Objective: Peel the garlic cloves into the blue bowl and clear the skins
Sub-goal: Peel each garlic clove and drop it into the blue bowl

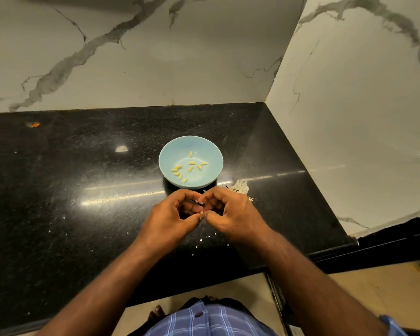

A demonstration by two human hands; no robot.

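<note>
At the far left of the black speckled desk (58, 190) lies a small orange scrap (35, 124), well apart from everything else. Further right, a pale bright patch (121, 148) sits on the glossy surface; whether it is a reflection or a scrap cannot be told.

Near the front edge, the left hand (171, 220) is held above the desk with its fingers (188, 194) curled inward and its thumb meeting the right thumb. The two hands touch at their tips and together pinch a small garlic clove (201, 210), which shows only as a pale bit between the thumbs, mostly hidden. A whitish fleck of skin clings by the fingertips just beyond it.

Just beyond the hands stands the blue bowl (166, 158), round, light blue, upright on the desk. In it lie about ten peeled cloves (191, 163), small, yellowish and crescent-shaped, scattered singly over the bottom, with a few close together at the near left.

The right hand (233, 214) mirrors the left, its fingers curled and its thumb pressed to the clove. Just beyond it, near the bowl's right side, a heap of papery white skins (240, 186) rests on the desk. Tiny white flecks (207, 236) dot the desk near the wrists.
</note>
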